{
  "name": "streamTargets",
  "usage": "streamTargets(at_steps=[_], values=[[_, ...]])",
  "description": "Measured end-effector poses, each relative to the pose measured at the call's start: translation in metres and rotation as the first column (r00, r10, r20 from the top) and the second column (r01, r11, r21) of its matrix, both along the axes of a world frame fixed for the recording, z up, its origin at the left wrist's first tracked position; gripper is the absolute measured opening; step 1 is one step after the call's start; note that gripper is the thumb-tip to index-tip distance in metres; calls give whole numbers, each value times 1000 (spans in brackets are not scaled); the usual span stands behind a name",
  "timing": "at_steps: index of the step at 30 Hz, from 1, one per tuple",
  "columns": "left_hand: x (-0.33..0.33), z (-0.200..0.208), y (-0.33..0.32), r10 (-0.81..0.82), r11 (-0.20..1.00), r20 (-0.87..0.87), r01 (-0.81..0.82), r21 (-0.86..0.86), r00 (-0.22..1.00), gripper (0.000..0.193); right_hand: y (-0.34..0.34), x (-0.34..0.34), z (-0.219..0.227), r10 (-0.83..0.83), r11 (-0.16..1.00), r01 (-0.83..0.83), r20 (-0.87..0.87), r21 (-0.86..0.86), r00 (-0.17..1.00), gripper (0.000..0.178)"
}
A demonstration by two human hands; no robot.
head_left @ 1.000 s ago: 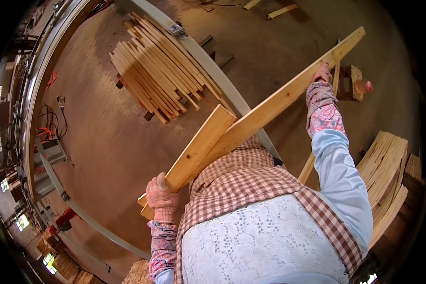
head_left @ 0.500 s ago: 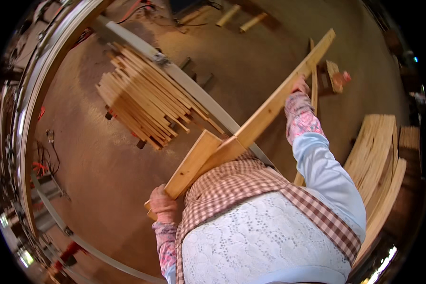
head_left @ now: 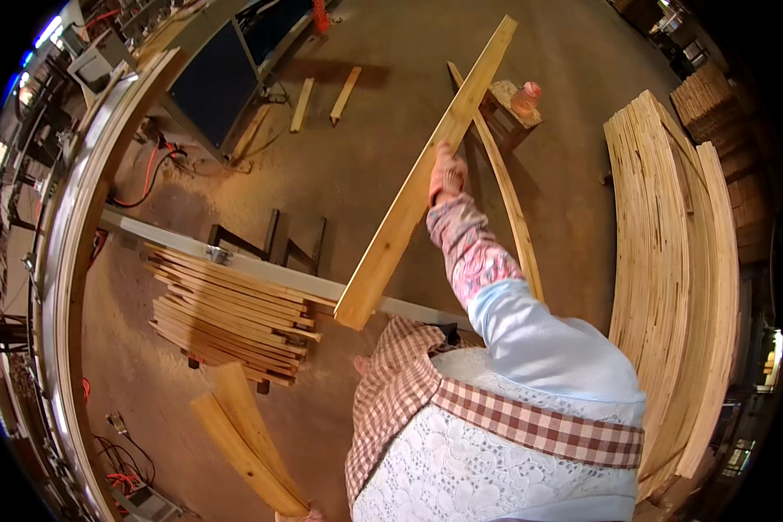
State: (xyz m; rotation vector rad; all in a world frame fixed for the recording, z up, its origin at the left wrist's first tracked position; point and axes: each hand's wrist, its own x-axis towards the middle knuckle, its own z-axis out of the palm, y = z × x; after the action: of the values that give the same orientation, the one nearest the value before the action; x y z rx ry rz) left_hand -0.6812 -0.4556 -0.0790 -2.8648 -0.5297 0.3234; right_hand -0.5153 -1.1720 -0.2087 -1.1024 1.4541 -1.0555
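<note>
A long pale wooden board [head_left: 404,217] slants from the far middle down toward my waist. My right hand [head_left: 448,174] is closed on its right edge, about halfway along, with the arm stretched forward. At the lower left, two shorter wooden boards [head_left: 245,448] lie against each other and fan apart at their far ends. My left hand [head_left: 299,516] grips their near end; most of it is cut off by the lower edge of the view. The boards in my two hands are apart from each other.
Several wooden strips [head_left: 226,304] lie stacked beside a metal rail [head_left: 322,285]. A tall stack of boards [head_left: 652,226] stands at the right. A long thin strip [head_left: 505,183] leans near a small wooden stool [head_left: 505,109] with a pinkish jar [head_left: 525,98]. Cables [head_left: 139,187] trail at the left.
My body has turned to the right. The shorter boards in my left hand have come away from the long board and swung to the lower left. My right hand keeps its hold.
</note>
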Motion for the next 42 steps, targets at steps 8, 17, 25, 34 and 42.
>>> streamTargets(at_steps=[8, 17, 25, 34, 42], values=[[88, 2, -199, -252, 671, 359, 430, -605, 899, 58, 142, -14, -18, 159, 981, -173, 156, 82, 975, 28], [96, 8, -270, -484, 820, -173, 375, -433, 858, 83, 188, -41, -79, 370, 810, -538, 508, 233, 778, 34], [84, -32, -198, -390, 863, -250, 257, -434, 886, 88, 168, -117, 21, 503, 295, -894, 740, 338, 446, 34], [67, -61, -167, -593, 678, 88, 556, -481, 800, 84, -12, -32, 40, 285, 852, -502, 671, 151, 685, 56], [45, -101, -154, -512, 685, 126, 492, -538, 850, 85, 22, -21, -5, 446, 894, -448, -54, -24, 893, 48]])
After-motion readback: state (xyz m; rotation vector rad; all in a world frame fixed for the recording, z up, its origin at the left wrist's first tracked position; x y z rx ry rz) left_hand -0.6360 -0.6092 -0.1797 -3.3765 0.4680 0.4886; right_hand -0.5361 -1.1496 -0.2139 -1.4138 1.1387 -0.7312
